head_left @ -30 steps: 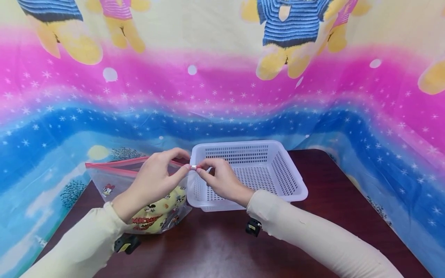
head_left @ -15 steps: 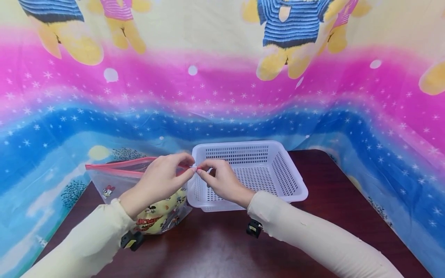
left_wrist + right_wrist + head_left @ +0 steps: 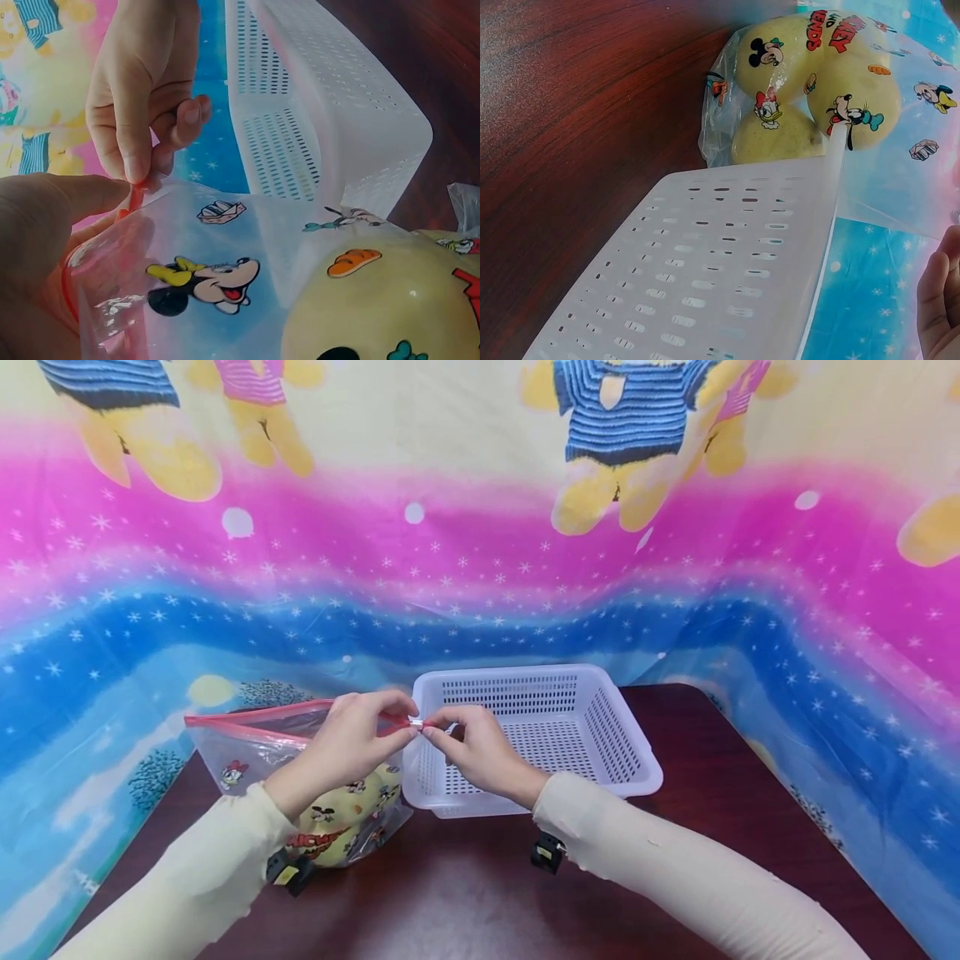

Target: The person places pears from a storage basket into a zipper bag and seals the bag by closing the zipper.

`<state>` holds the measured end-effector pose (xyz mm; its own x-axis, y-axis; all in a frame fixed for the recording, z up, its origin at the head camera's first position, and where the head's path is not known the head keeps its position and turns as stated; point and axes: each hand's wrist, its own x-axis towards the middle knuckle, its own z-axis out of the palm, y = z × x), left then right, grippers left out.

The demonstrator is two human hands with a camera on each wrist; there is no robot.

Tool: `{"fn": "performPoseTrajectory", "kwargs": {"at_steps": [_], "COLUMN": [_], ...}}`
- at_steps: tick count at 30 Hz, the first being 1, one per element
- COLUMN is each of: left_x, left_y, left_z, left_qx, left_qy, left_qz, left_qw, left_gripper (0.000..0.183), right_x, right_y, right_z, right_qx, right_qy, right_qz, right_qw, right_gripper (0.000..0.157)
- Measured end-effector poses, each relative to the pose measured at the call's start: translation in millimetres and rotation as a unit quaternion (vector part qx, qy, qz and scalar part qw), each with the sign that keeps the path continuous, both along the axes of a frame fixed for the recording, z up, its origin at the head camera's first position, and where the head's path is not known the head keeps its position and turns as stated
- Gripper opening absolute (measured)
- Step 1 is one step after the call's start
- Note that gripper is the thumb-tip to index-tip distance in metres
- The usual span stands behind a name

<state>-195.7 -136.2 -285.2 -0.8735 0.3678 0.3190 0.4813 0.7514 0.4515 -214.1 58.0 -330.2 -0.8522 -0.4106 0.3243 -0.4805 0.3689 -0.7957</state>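
A clear zip bag (image 3: 243, 756) with cartoon prints and a red zip strip holds several round, pale yellow fruits (image 3: 772, 142). Its mouth gapes on the left side. At the right end of the strip sits a small white slider (image 3: 417, 723). My left hand (image 3: 348, 735) pinches the strip right at this slider, thumb toward me. Facing it, my right hand (image 3: 476, 747) grips the red tip of the strip between thumb and forefinger. In the left wrist view the right fingertips (image 3: 136, 169) and left thumb (image 3: 97, 195) nearly meet on the strip.
Just right of the bag stands a white perforated plastic basket (image 3: 525, 756), partly behind my right hand. Both rest on a dark reddish-brown table (image 3: 465, 893). A printed cloth (image 3: 480, 568) hangs around the table's back and sides.
My left hand has shifted slightly right along the zip strip, closer to the right fingertips. The bag's mouth looks a little wider. My right hand stays almost in place.
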Motion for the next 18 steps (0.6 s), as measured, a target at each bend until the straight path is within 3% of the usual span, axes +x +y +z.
{"fn": "performPoseTrajectory", "kwargs": {"at_steps": [13,18], "left_x": [-7.5,-7.8], "left_y": [-1.5,-2.7], "left_z": [-4.9,-5.8], "left_qx": [0.046,0.062], "left_qy": [-0.047,-0.069], "left_qz": [0.008,-0.001], "left_qw": [0.9978,0.9957], "left_gripper": [0.008,0.010], "right_x": [-2.4,-2.5], "right_y": [-1.4,-1.2], "right_z": [0.3,1.6], "right_qx": [0.004,0.046], "right_qy": [0.000,0.018], "right_qz": [0.014,0.014], "right_qw": [1.000,0.999], "right_gripper": [0.015,0.012]}}
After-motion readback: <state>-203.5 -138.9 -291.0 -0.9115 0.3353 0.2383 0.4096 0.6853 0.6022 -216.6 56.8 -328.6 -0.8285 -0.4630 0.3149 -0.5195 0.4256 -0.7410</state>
